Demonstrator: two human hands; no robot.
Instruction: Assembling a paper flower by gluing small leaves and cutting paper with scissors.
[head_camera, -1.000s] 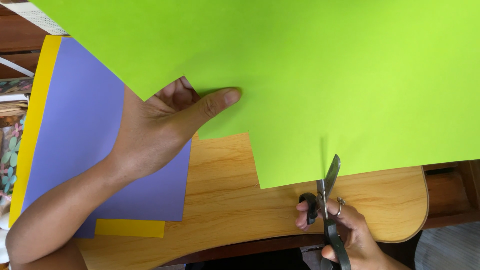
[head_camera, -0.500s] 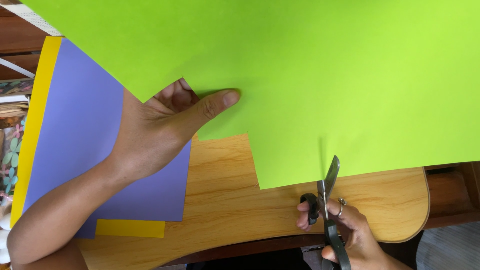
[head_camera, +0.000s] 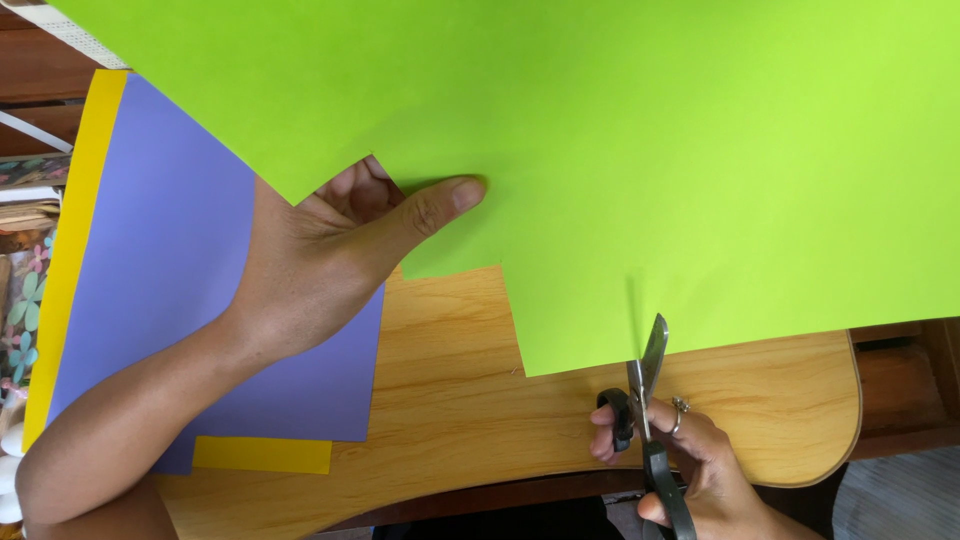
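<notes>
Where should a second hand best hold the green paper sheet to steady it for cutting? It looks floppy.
Judging by its pose, pinch the green paper sheet at its lower edge, coming from below, right of the scissors. The left hand holds the other side of the cut, so the right part hangs unsupported over the wooden table.

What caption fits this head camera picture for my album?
Left hand holds green paper while right hand snips its edge with scissors.
</notes>
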